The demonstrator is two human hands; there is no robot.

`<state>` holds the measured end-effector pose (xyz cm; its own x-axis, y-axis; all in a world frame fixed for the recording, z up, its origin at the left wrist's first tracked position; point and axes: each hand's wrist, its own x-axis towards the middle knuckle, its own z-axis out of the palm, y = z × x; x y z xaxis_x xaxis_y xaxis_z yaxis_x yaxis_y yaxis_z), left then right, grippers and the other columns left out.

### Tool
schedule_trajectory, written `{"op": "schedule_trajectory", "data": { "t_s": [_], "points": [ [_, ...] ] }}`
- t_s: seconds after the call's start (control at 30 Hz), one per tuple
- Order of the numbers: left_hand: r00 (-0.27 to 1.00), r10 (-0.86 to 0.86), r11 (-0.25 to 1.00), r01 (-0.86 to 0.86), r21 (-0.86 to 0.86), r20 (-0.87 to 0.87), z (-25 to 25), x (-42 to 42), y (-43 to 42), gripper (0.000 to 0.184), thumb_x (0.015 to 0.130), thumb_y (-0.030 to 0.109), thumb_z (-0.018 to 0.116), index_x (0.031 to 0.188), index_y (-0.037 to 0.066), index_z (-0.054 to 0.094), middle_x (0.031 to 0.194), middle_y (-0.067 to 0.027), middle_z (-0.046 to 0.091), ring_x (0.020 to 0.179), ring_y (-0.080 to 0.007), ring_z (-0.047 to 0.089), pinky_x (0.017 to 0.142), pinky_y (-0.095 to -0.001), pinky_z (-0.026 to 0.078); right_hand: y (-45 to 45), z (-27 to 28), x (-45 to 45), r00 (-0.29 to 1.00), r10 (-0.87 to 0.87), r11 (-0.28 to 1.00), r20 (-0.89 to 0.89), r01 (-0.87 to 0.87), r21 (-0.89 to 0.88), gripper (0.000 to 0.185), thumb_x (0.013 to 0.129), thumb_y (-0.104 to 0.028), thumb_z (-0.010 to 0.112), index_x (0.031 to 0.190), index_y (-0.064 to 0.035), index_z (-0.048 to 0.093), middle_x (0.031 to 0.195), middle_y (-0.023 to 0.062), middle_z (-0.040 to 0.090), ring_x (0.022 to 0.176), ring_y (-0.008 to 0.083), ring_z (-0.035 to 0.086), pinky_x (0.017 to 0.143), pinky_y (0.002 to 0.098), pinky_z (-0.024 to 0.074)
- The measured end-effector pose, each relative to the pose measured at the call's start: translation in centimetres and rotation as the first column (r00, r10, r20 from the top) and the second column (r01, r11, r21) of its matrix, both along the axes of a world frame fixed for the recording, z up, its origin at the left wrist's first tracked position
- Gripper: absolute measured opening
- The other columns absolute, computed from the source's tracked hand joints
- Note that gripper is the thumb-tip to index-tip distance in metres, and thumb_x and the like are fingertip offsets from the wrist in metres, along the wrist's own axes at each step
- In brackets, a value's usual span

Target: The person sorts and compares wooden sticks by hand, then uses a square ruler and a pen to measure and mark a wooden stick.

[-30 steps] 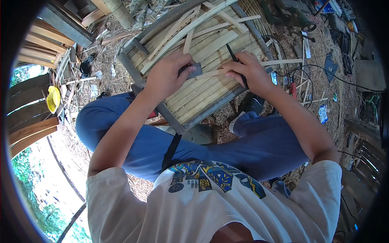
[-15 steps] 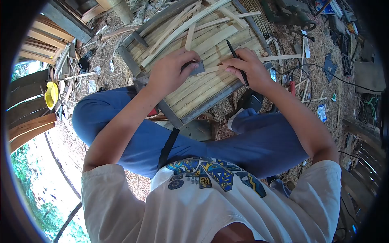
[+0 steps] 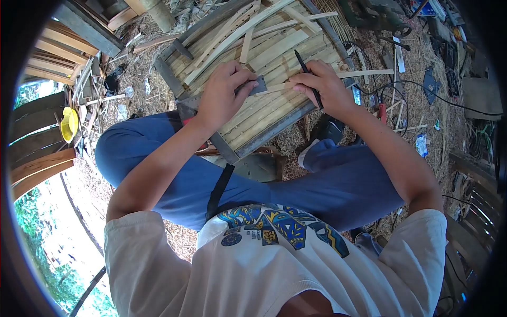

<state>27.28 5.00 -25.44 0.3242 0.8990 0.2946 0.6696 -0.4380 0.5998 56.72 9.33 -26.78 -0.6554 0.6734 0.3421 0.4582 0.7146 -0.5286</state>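
My left hand [image 3: 228, 94] is closed on a flat grey metal piece [image 3: 259, 86], which lies against a thin pale wooden strip [image 3: 278, 87]. Part of the metal is hidden under the fingers, so its full shape does not show. A slim black pen or pencil [image 3: 302, 64] slants through the closed fingers of my right hand [image 3: 328, 90]. That hand's fingertips also rest at the strip, whose far end [image 3: 369, 73] sticks out past the hand to the right. Beneath both hands is a low slatted wooden table [image 3: 248, 124] with a dark frame.
Several long pale strips [image 3: 245, 24] lie across the table's far side. A black cable [image 3: 406, 84] and a red-handled tool [image 3: 382, 113] are on the shaving-covered ground at right. At left hangs a yellow container [image 3: 68, 124]. My bent knees [image 3: 127, 148] are close to the table.
The hands keep nearly the same pose and still hold the metal piece and the black pen or pencil. The whole view shifts very slightly.
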Motion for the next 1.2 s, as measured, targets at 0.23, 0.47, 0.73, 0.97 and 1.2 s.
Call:
{"op": "schedule_trajectory", "data": {
  "t_s": [0.23, 0.47, 0.73, 0.97, 1.2],
  "points": [
    [1.0, 0.012, 1.0, -0.012, -0.022, 0.018, 0.0, -0.1, 0.1, 0.013, 0.09, 0.011, 0.079, 0.102, 0.008, 0.076, 0.095, -0.0088, 0.062, 0.094, -0.0321, 0.062, 0.084, -0.044, 0.051, 0.0, -0.2, 0.0, 1.0, -0.014, 1.0, -0.001, 0.014, -0.003, 0.022, 0.09, -0.015, 0.081, 0.109, -0.0055, 0.077, 0.097, 0.0115, 0.058, 0.095, 0.0323, 0.057, 0.084, 0.0418, 0.0478],
    [0.996, -0.073, 0.994, 0.077, -0.077, 0.06, 0.3, -1.3, 0.4, 0.02, 0.087, 0.005, 0.077, 0.107, 0.007, 0.075, 0.105, -0.0097, 0.064, 0.101, -0.0301, 0.063, 0.09, -0.0406, 0.052, 0.1, -0.3, 0.1, 1.0, -0.021, 0.999, 0.005, 0.021, -0.043, 0.026, 0.088, -0.015, 0.084, 0.111, -0.0054, 0.078, 0.098, 0.0111, 0.058, 0.095, 0.0316, 0.058, 0.084, 0.0413, 0.0481],
    [0.976, -0.215, 0.975, 0.215, -0.047, 0.019, 0.9, -2.5, 0.4, 0.036, 0.084, 0.004, 0.079, 0.12, 0.009, 0.077, 0.12, -0.0092, 0.066, 0.112, -0.0304, 0.063, 0.097, -0.0405, 0.052, 0.2, -0.2, 0.1, 1.0, -0.014, 0.999, -0.003, 0.014, -0.037, 0.025, 0.088, -0.013, 0.084, 0.111, -0.0056, 0.078, 0.098, 0.0115, 0.058, 0.094, 0.0319, 0.057, 0.083, 0.0417, 0.0477],
    [0.983, -0.182, 0.982, 0.181, -0.057, -0.002, 0.8, -2.3, -0.1, 0.034, 0.087, 0.008, 0.081, 0.121, 0.008, 0.078, 0.116, -0.0086, 0.066, 0.11, -0.0292, 0.063, 0.096, -0.0399, 0.053, 0.2, -0.3, 0.1, 1.0, -0.015, 0.999, 0.026, 0.015, -0.028, 0.024, 0.088, -0.014, 0.083, 0.11, -0.0062, 0.077, 0.098, 0.0116, 0.059, 0.094, 0.0324, 0.058, 0.083, 0.042, 0.0474],
    [0.984, -0.18, 0.982, 0.181, -0.052, 0.017, 0.6, -2.3, -0.1, 0.038, 0.084, 0.004, 0.081, 0.121, 0.009, 0.079, 0.113, -0.0072, 0.068, 0.107, -0.0273, 0.064, 0.095, -0.0382, 0.052, 0.2, -0.2, -0.1, 1.0, -0.012, 1.0, 0.022, 0.012, -0.012, 0.022, 0.089, -0.014, 0.082, 0.109, -0.0067, 0.076, 0.097, 0.0114, 0.057, 0.092, 0.0328, 0.057, 0.083, 0.0423, 0.0466]
  ]
}}
